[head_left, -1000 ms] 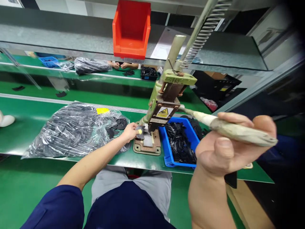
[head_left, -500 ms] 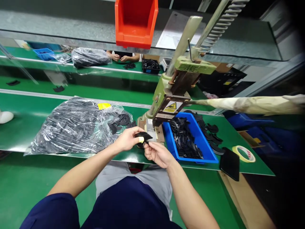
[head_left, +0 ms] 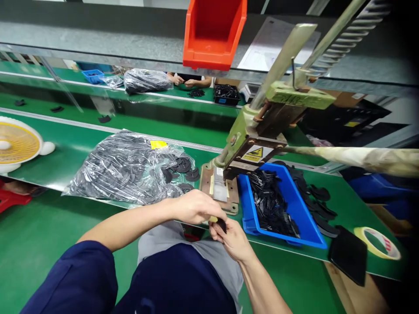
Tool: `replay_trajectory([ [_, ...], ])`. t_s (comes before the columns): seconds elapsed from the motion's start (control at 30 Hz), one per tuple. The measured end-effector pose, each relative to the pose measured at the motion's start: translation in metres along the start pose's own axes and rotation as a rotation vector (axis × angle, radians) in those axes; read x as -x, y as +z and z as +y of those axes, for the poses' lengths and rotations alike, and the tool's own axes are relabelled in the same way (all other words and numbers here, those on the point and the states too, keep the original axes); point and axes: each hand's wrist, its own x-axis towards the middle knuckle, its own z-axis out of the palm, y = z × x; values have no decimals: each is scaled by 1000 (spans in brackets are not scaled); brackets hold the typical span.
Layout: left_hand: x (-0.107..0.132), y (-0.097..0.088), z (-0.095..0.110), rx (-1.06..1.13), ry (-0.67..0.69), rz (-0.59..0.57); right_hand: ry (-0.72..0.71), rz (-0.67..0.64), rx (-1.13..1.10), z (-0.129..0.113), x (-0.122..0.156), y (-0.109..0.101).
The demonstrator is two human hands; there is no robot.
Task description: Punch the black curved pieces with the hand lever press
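Observation:
Both hands meet just in front of the press, near the bench's front edge. A small black curved piece [head_left: 221, 225] shows between them, partly hidden by the fingers. My left hand [head_left: 199, 206], with yellow tape on a finger, is closed on the piece from above. Fingers curled around its lower side, my right hand [head_left: 231, 237] grips it too. Behind the hands stands the green hand press [head_left: 252, 131], its metal base plate [head_left: 233, 207] bare at the front. Left of the press, a clear plastic bag [head_left: 114, 170] holds many dark curved pieces.
A blue bin [head_left: 307, 233] of thin black parts stands right of the press. Beyond it lie loose curved pieces [head_left: 319, 192], a black flat object [head_left: 348, 255] and a tape roll [head_left: 391, 255]. A fan [head_left: 19, 144] stands far left. An orange bin [head_left: 209, 56] hangs above. Another person's hands [head_left: 188, 81] show behind.
My hands have drawn the black piece down and back from the press base toward my body. The view has swung left, bringing the fan into sight.

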Motion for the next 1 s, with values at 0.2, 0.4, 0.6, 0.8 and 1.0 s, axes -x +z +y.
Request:
replay_trajectory([
  [0.2,1,-2,-5,29,-109,90,-51,-36,3,-10,-3,8],
  [0.4,15,6,-16,-151,-31,248,-81,-6,163,-18,-16,1],
  [0.6,33,-5,-26,-622,403,425,-199,206,544,1,-26,-10],
  [0.8,48,-22,-40,-779,458,446,-363,309,880,32,-27,-11],
  [1.0,45,-57,-102,-830,144,544,-637,323,1062,46,-30,-7],
])
